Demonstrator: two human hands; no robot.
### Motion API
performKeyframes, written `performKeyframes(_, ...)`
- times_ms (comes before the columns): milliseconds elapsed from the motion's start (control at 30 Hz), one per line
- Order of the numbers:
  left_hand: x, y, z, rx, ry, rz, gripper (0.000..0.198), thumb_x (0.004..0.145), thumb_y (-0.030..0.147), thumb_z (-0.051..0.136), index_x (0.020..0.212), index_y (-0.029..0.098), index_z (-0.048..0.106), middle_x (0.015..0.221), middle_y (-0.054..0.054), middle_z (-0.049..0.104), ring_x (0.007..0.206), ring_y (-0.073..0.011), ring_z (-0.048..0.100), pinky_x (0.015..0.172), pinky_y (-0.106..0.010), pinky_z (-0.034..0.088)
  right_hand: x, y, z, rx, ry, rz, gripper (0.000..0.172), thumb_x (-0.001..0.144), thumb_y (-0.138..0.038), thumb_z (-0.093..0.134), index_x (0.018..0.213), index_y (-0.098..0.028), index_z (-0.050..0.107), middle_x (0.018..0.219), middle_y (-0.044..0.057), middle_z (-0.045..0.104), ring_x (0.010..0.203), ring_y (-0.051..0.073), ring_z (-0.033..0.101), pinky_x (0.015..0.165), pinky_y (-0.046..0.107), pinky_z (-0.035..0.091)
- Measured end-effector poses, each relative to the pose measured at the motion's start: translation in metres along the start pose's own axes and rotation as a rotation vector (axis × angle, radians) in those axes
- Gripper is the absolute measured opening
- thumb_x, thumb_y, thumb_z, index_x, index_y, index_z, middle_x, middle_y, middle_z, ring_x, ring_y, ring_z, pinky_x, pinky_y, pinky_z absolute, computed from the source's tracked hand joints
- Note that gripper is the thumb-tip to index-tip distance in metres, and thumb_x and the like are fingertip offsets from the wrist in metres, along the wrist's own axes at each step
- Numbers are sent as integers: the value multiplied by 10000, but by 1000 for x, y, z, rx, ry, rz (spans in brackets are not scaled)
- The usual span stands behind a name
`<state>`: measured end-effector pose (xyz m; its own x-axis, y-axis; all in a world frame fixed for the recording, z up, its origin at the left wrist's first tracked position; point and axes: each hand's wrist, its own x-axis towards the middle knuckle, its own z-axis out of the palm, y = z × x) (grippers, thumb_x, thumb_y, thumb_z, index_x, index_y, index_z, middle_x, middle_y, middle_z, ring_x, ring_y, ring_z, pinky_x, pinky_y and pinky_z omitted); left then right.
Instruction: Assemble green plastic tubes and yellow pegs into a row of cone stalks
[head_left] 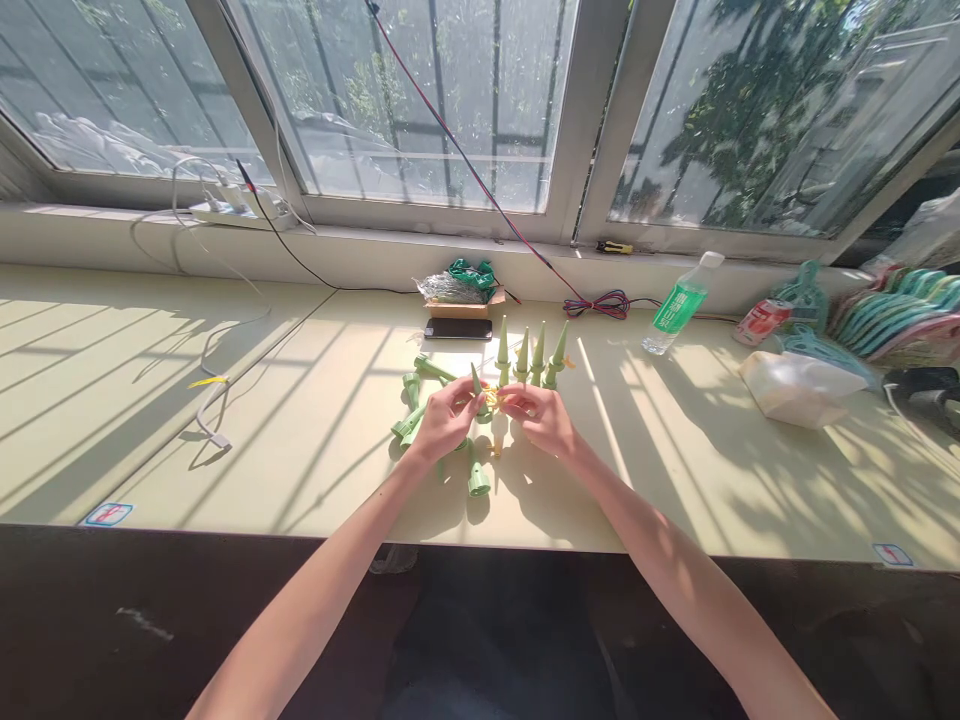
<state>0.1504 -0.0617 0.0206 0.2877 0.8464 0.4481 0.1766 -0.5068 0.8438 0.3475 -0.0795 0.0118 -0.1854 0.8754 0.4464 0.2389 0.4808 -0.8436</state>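
My left hand is closed around a green plastic spike, which points up. Close beside it, my right hand pinches at a small yellow piece against the spike; the fingers partly cover both. Just behind my hands several pale green spikes stand upright in a row. Left of and below my left hand lie several loose green tubes with wide caps, one capped tube nearest the front edge. An orange-yellow piece rests between my forearms, and another orange-yellow piece is by the rightmost standing spike.
A black phone lies before a small box with plastic wrap. To the right are a water bottle, a red can, a white bag and hangers. A white cable crosses the table on the left.
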Motion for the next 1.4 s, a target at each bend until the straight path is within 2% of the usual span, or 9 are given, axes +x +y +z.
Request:
performKeyframes(567,-2,-1,2,20,-12,3,252,911,356,623,1074,179,694,1037,-85,720,842,-183,683,767,-317,591,-1,-1,1,7,-11,17,208,853,-279,656,1020,-179,732,864,65,761,756,198,717,720,318,566)
performKeyframes(833,0,1,1,-6,-3,0,275,908,396,635,1055,171,692,1009,-87,728,840,-185,687,762,-311,592,0,-4,0,-161,-34,-105,275,931,-343,608,1155,-211,699,906,57,735,716,169,651,694,307,540)
performKeyframes(1167,-3,2,2,-27,-45,-13,255,922,389,631,1060,179,674,976,-69,712,830,-181,686,754,-302,588,0,8,4,-224,-52,-141,180,940,-303,608,1053,-226,724,886,68,704,689,190,610,672,338,519)
performKeyframes(1400,-5,-1,3,-26,-58,-8,224,923,377,617,1032,187,665,934,-56,691,821,-177,674,764,-302,590,-2,5,4,-247,-77,-109,149,952,-287,577,989,-239,714,842,81,685,676,208,597,674,359,523)
